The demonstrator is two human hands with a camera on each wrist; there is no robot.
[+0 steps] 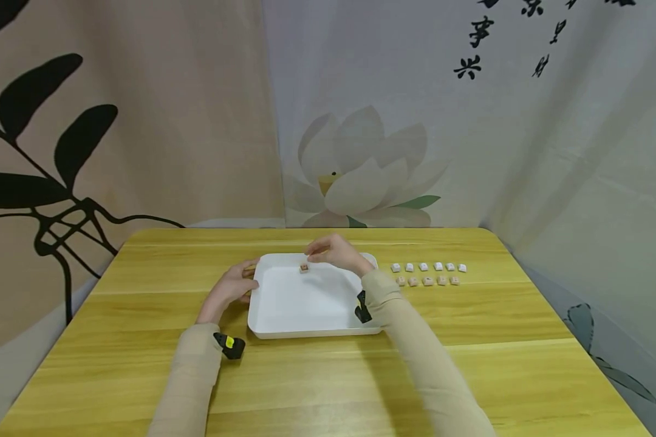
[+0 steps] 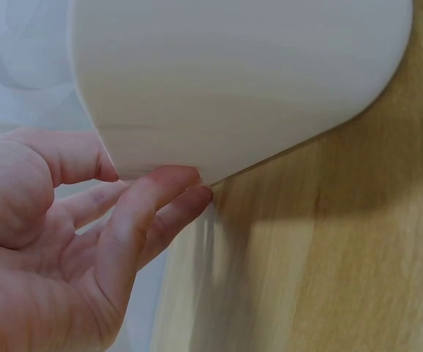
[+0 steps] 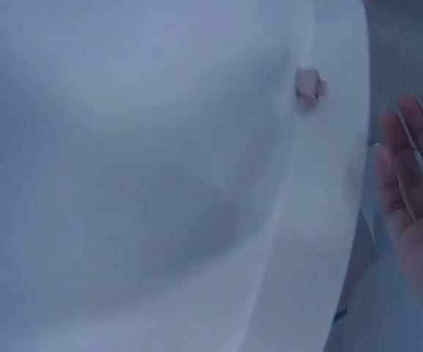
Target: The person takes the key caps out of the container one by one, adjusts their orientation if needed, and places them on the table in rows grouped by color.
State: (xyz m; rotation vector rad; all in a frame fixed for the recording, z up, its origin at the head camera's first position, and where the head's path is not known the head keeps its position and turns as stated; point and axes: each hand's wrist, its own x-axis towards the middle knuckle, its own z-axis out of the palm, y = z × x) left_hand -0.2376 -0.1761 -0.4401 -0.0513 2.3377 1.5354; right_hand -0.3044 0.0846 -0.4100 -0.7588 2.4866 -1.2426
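Observation:
A white rectangular tray (image 1: 308, 306) sits on the wooden table. My left hand (image 1: 232, 285) grips its left rim; in the left wrist view the fingers (image 2: 123, 227) curl against the outer side of the tray (image 2: 248, 81). Inside the tray, close to the far wall, lies one small brownish block (image 1: 304, 268), which appears blurred as a pale pinkish block (image 3: 309, 88) in the right wrist view. My right hand (image 1: 339, 252) hovers over the far side of the tray, just right of that block. Its fingers (image 3: 402, 158) are loosely extended with nothing between them.
Right of the tray, small blocks stand in two rows on the table: a back row of white blocks (image 1: 423, 267) and a front row of pinkish blocks (image 1: 427, 281). Behind the table (image 1: 306, 388) hangs a printed curtain (image 1: 361, 73).

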